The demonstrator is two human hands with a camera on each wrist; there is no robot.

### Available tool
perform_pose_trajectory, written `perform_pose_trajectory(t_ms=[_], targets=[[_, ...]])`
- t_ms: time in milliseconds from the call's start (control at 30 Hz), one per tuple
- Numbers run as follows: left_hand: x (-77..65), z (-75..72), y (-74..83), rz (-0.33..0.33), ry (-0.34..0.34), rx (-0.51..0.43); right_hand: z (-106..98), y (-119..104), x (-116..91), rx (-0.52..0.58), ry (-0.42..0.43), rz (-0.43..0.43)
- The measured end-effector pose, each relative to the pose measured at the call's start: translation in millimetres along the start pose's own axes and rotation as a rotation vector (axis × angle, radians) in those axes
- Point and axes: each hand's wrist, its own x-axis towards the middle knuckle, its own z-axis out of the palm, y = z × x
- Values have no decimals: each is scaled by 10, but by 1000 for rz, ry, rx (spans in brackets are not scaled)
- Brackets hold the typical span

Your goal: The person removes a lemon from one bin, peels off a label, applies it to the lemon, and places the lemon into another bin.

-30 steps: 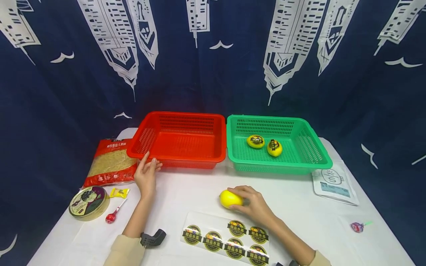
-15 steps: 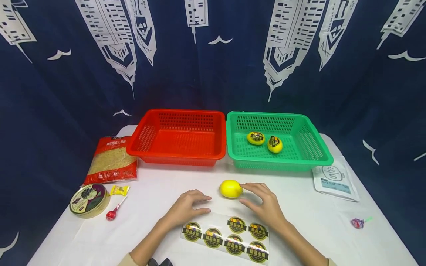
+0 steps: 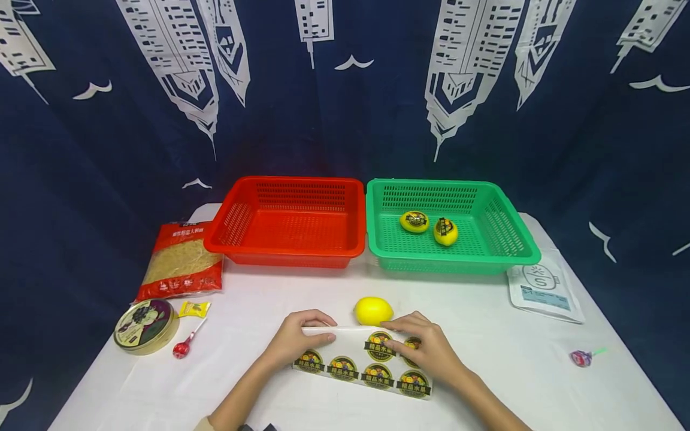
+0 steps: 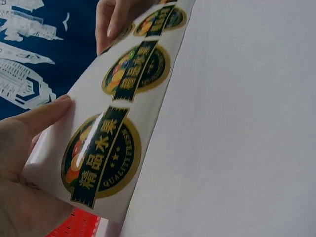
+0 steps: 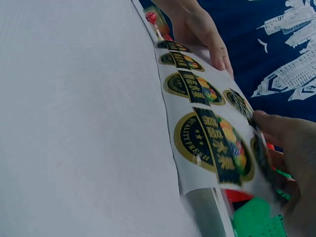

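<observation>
A sheet of round dark-and-gold fruit stickers (image 3: 345, 368) is held by both hands, its far edge raised and its near edge low over the white table. My left hand (image 3: 298, 342) pinches the sheet's far left corner, thumb on the sticker side. At the far right part, my right hand (image 3: 427, 348) pinches the edge, its thumb beside a sticker. The fingers behind the sheet are partly hidden. Just beyond that raised edge lies a plain yellow lemon (image 3: 373, 310), close to the right fingertips.
Behind stand a red basket (image 3: 302, 261) and a green basket (image 3: 458, 264) with two stickered lemons (image 3: 414, 221). At left are a pasta bag (image 3: 183, 260), round tin (image 3: 144, 326), yellow candy (image 3: 194, 309) and red lollipop (image 3: 181, 349). At right lie a white pouch (image 3: 544, 287) and purple lollipop (image 3: 582, 358).
My left hand has come from the red basket's rim to the sticker sheet. The right hand has let go of the lemon and taken the sheet, whose far edge has risen.
</observation>
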Motion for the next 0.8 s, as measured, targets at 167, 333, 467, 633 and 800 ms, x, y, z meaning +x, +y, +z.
perform_pose_trajectory(t_ms=[167,333,467,633,800], targets=[[-89,21,75,-22,60,-25,14,-32,16,-24,3,-20],[-131,56,99,-29,112,20,34,-53,21,-2,8,-50],[-147,62,115,-40,115,29,50,-65,20,4,28,-66],[-147,64,97,-50,109,8,59,-65,18,-5,38,-65],[-149,69,93,-35,114,15,68,-60,16,11,54,-56]])
